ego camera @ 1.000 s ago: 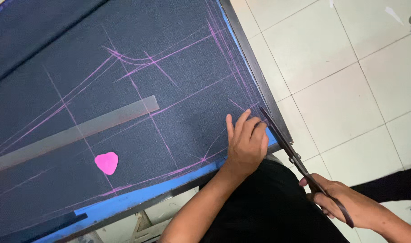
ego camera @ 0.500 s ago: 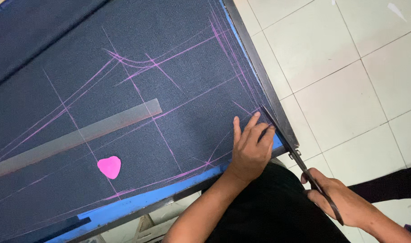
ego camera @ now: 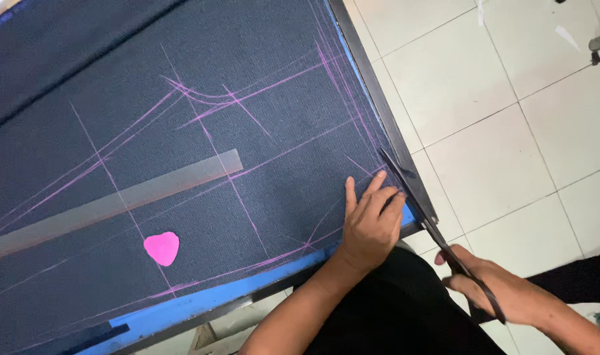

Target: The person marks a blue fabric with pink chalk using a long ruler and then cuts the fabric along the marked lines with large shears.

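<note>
At the table's near corner, dark cloth is being cut with scissors.

The left hand is laid flat with fingers spread, so the cloth is kept from shifting beside the blades. The scissors are gripped by the right hand, closed around the handles off the table edge. A pink chalk and a clear ruler are left on the pink-marked cloth.

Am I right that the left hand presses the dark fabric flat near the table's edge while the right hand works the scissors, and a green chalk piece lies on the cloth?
Not quite: the chalk piece is pink, not green, as the head view shows. The rest holds: the left hand presses the dark fabric flat near the table's edge while the right hand works the scissors.
</note>
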